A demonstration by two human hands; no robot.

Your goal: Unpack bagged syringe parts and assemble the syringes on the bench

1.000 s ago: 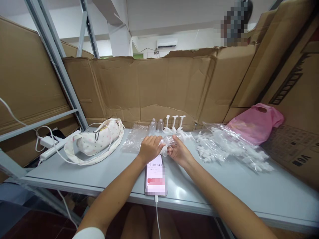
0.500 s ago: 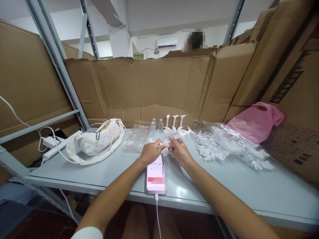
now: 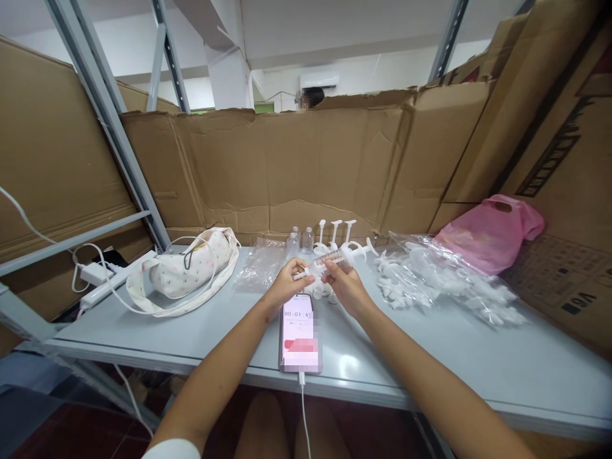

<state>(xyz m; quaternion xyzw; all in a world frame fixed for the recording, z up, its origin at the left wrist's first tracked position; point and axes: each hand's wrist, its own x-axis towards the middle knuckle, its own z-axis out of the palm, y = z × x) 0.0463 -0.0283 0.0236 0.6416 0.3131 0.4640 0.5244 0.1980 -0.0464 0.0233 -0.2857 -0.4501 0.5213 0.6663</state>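
Both my hands meet over the middle of the grey table (image 3: 430,357), holding a clear plastic syringe-like piece (image 3: 342,255) that lies roughly level between them. My left hand (image 3: 285,284) pinches its left tip. My right hand (image 3: 342,284) grips the barrel, with the white plunger end sticking out to the right. Just behind stand two small clear bottles (image 3: 301,241) and three upright white plunger parts (image 3: 335,236). A phone (image 3: 299,335) showing a running timer lies right below my hands.
A heap of white plastic parts on clear wrap (image 3: 444,280) lies to the right, with a pink bag (image 3: 492,233) behind it. A cream fabric pouch (image 3: 184,271) and a white power strip (image 3: 115,280) sit left. Cardboard walls (image 3: 306,172) surround the table. Someone's head shows beyond the cardboard.
My hands have lifted the syringe piece slightly and turned it more level; the left hand has shifted from cupping to pinching the tip. The person behind the cardboard has moved left.
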